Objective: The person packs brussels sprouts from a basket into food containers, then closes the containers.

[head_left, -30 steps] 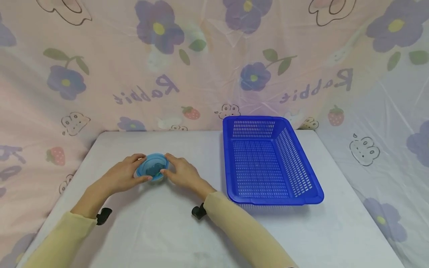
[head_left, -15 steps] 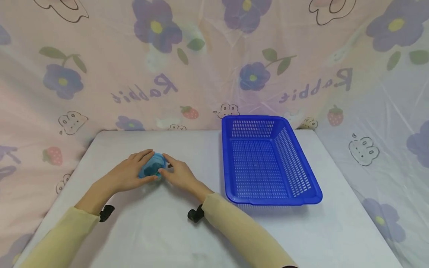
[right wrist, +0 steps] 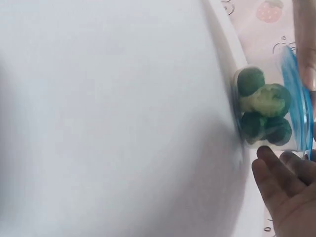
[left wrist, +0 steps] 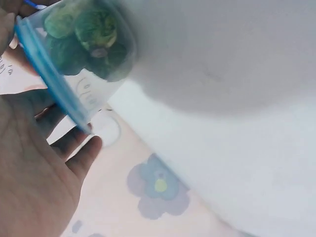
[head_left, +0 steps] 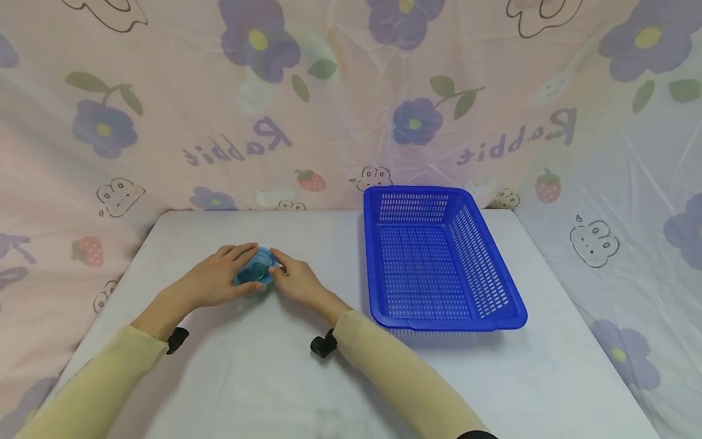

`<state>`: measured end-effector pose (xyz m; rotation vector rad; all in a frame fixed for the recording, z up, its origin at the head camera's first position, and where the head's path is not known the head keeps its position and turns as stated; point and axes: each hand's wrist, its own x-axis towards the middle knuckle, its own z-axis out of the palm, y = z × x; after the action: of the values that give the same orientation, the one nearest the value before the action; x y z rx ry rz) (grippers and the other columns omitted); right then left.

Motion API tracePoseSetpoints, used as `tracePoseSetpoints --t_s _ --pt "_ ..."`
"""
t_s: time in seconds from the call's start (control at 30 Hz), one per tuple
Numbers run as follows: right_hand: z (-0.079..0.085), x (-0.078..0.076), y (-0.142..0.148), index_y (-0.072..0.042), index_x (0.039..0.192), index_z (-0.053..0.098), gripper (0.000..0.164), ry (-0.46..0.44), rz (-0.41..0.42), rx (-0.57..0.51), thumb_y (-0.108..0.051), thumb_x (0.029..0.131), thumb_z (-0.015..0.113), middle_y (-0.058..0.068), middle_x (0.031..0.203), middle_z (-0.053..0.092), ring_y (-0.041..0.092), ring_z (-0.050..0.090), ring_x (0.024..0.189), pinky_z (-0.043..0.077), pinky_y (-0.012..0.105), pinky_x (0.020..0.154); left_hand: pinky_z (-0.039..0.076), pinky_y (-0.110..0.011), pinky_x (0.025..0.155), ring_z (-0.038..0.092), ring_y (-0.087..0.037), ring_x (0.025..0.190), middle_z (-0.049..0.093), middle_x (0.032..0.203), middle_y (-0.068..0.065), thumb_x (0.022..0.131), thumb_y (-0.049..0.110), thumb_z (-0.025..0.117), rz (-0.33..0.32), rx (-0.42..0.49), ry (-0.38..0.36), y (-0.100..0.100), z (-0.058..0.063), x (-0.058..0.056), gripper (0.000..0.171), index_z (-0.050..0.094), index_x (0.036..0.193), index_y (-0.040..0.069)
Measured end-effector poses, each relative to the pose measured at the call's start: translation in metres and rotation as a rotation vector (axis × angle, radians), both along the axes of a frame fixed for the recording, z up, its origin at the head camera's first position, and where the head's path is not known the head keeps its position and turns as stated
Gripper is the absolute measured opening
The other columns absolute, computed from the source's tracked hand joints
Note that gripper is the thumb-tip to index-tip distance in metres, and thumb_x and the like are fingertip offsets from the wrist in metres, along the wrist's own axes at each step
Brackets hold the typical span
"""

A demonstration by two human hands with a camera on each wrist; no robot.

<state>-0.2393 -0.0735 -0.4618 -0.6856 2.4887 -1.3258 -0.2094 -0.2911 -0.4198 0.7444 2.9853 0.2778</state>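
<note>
A clear plastic container (head_left: 255,272) with a light blue lid (left wrist: 52,79) is held between both hands over the left half of the table. Round green pieces, like small Brussels sprouts (right wrist: 269,101), show through its wall in both wrist views. My left hand (head_left: 216,280) spans the lid from the left, fingers along the far rim and thumb at the near rim. From the right, my right hand (head_left: 298,283) grips the rim between thumb and fingers. The lid faces my head camera at a tilt, partly covered by the left fingers.
A blue perforated plastic basket (head_left: 378,305) stands on the right half of the white table (head_left: 263,378). Behind the table hangs a pink curtain (head_left: 340,122) printed with flowers and rabbits.
My left hand has slid rightward and farther across the lid, covering more of it. The container has shifted slightly right, and my right fingers have changed position a little at the rim.
</note>
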Motion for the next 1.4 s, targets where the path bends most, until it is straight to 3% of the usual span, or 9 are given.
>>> tracePoseSetpoints --t_s 0.23,0.43,0.7,0.83,0.93,1.03,1.23,1.4 --pt "-0.004 0.004 0.007 -0.013 0.162 0.04 0.054 0.019 0.03 0.066 -0.029 0.111 0.051 0.013 0.132 0.07 0.015 0.067 0.102 0.055 0.028 0.087 0.039 -0.07 0.111 0.028 -0.05 0.149 0.026 0.168 -0.021 0.103 0.056 0.058 0.023 0.053 -0.083 0.004 -0.011 0.009 0.089 0.027 0.163 -0.002" --pt "-0.001 0.004 0.008 -0.011 0.162 0.038 0.055 0.07 0.042 0.06 -0.029 0.112 0.05 0.015 0.133 0.07 0.016 0.07 0.109 0.056 0.026 0.088 0.033 -0.069 0.116 0.022 -0.05 0.151 0.019 0.171 -0.019 0.105 0.053 0.056 0.016 0.042 -0.082 0.006 -0.008 0.01 0.088 0.022 0.164 -0.003" --pt "-0.002 0.007 0.004 -0.011 0.162 0.038 0.055 0.011 0.011 0.024 -0.025 0.111 0.052 0.014 0.132 0.07 0.018 0.07 0.107 0.056 0.028 0.085 0.032 -0.067 0.118 0.027 -0.05 0.15 0.021 0.17 -0.02 0.105 0.056 0.055 0.003 -0.002 -0.067 0.004 -0.009 0.009 0.088 0.024 0.163 -0.003" --pt "-0.003 0.01 0.002 -0.013 0.164 0.034 0.057 0.001 0.01 0.008 -0.027 0.111 0.05 0.01 0.15 0.058 0.02 0.063 0.128 0.053 0.033 0.105 0.027 -0.068 0.12 0.023 -0.051 0.151 0.018 0.172 -0.019 0.105 0.057 0.053 0.012 0.001 -0.071 0.0 -0.012 0.01 0.089 0.023 0.164 -0.001" --pt "-0.001 0.012 0.004 -0.011 0.165 0.031 0.059 0.047 0.007 0.006 -0.027 0.111 0.05 0.008 0.165 0.04 0.023 0.043 0.149 0.037 0.037 0.122 0.022 -0.069 0.121 0.019 -0.051 0.153 0.015 0.173 -0.017 0.105 0.059 0.051 0.024 -0.006 -0.064 -0.003 -0.009 0.009 0.088 0.023 0.165 0.001" --pt "0.009 0.018 0.01 -0.009 0.165 0.03 0.061 0.107 0.008 -0.006 -0.028 0.111 0.05 0.008 0.169 0.03 0.022 0.029 0.156 0.025 0.038 0.127 0.021 -0.07 0.121 0.019 -0.051 0.153 0.016 0.173 -0.019 0.104 0.058 0.053 0.04 -0.011 -0.044 -0.007 0.001 0.008 0.088 0.025 0.164 0.001" --pt "0.047 0.04 0.037 -0.014 0.166 0.029 0.063 0.207 -0.018 -0.077 -0.035 0.11 0.05 0.004 0.171 0.027 0.023 0.027 0.157 0.024 0.043 0.128 0.014 -0.069 0.123 0.015 -0.048 0.156 0.014 0.174 -0.017 0.102 0.063 0.053 0.125 -0.032 -0.024 -0.015 0.025 0.011 0.093 0.021 0.166 0.003" --pt "0.072 0.055 0.081 -0.013 0.166 0.029 0.064 0.333 -0.077 -0.095 -0.038 0.109 0.049 0.001 0.171 0.025 0.024 0.027 0.157 0.022 0.046 0.128 0.011 -0.069 0.123 0.012 -0.045 0.157 0.01 0.174 -0.015 0.101 0.064 0.054 0.164 -0.026 0.007 -0.021 0.037 0.02 0.095 0.018 0.167 0.006"
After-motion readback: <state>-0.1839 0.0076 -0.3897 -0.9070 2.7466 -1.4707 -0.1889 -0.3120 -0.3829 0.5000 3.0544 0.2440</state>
